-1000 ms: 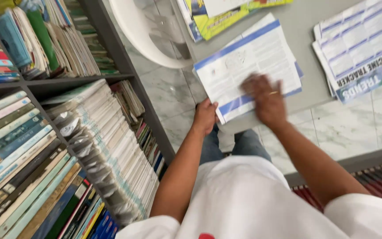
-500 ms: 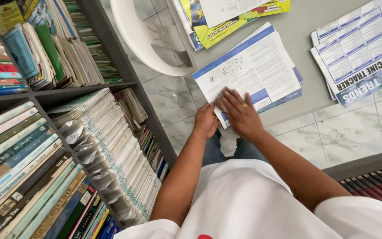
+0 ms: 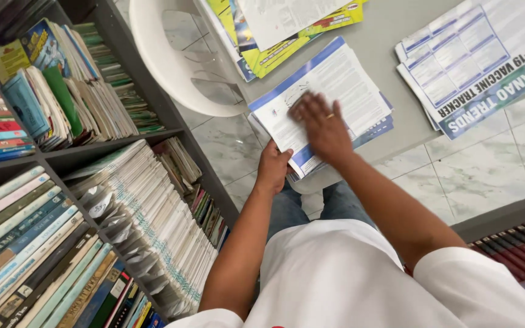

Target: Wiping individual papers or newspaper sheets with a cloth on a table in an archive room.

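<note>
A stack of white and blue printed papers (image 3: 341, 85) lies on the grey table (image 3: 396, 36), overhanging its near edge. My left hand (image 3: 273, 167) grips the stack's near left corner from below. My right hand (image 3: 320, 127), with a ring on one finger, rests flat on top of the stack with fingers spread.
Yellow and white leaflets (image 3: 287, 30) lie at the table's far side, blue and white posters (image 3: 475, 61) at its right. A white plastic chair (image 3: 171, 54) stands left of the table. A bookshelf (image 3: 62, 200) packed with books and magazines fills the left side.
My right hand has slid forward across the top sheet, away from me. My left hand has stayed at the stack's near corner.
</note>
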